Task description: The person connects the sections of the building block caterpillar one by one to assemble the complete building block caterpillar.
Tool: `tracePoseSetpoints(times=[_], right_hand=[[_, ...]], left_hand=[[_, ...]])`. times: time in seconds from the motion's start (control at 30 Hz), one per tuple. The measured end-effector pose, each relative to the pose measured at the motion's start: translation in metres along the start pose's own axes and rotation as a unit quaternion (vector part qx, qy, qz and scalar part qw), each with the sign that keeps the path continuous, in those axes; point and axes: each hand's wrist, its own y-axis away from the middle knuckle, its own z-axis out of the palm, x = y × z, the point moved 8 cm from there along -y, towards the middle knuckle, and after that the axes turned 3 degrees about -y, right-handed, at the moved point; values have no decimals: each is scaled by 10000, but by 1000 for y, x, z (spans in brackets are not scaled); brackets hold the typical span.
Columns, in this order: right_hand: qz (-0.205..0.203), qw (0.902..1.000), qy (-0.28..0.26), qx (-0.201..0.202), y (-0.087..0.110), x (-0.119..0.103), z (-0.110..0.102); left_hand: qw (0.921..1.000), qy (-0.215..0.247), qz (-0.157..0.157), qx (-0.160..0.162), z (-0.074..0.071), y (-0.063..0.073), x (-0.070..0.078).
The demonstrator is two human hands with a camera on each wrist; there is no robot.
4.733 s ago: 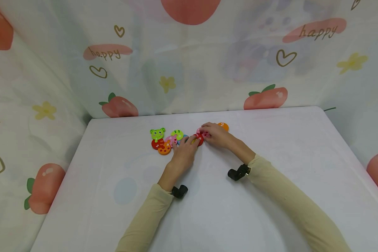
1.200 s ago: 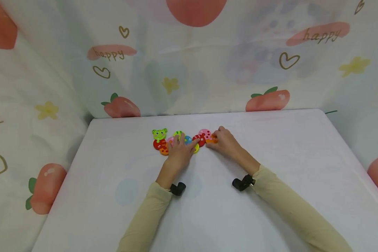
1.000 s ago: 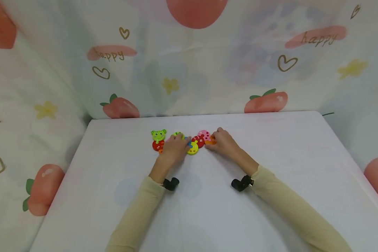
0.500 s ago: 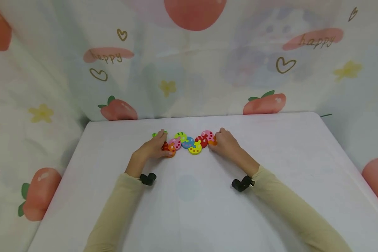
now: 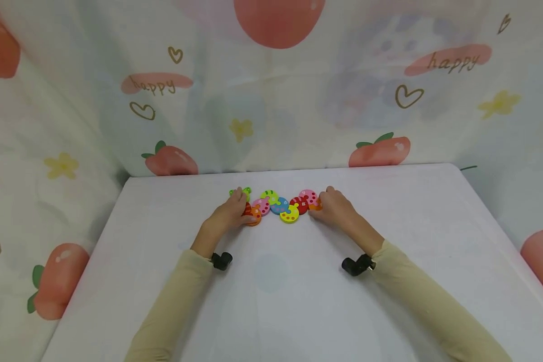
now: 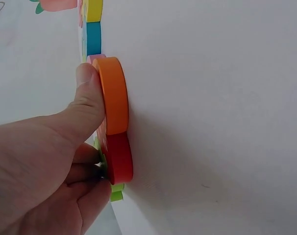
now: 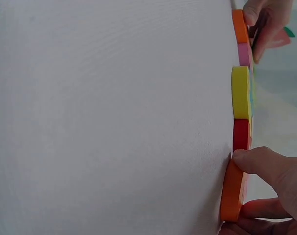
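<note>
A chain of thick, round jigsaw pieces lies on the white table, joined as a caterpillar. Its green animal head (image 5: 246, 191) is at the left, mostly under my left hand (image 5: 224, 213). That hand grips the left end: the thumb lies on the orange spotted piece (image 6: 116, 95) and the fingers curl by the red piece (image 6: 120, 159). At the right end, my right hand (image 5: 339, 207) pinches the last orange piece (image 7: 232, 188) between thumb and fingers. Between the hands show the blue piece (image 5: 279, 205), yellow piece (image 5: 289, 214), red piece (image 5: 299, 204) and pink piece (image 5: 308, 195).
The white tabletop (image 5: 271, 311) stretches in front of the chain. Its back edge meets a printed curtain (image 5: 289, 100) a short way behind the pieces. A black wrist camera (image 5: 221, 261) sits on the left wrist, another camera (image 5: 358, 265) on the right.
My left hand has left the middle of the chain for its left end. Since half a second ago the whole chain and both hands have slid a little right. Earlier, the right hand brought in the last orange piece.
</note>
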Motion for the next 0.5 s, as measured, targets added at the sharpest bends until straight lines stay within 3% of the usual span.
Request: tracePoseSetpoints(times=[0.2, 0.5], right_hand=[[-67, 10000, -28, 46, 2, 0, -2], [1, 9999, -31, 107, 4, 2, -1]], left_hand=[[9997, -208, -81, 121, 0, 0, 2], [10000, -41, 14, -14, 1, 5, 5]])
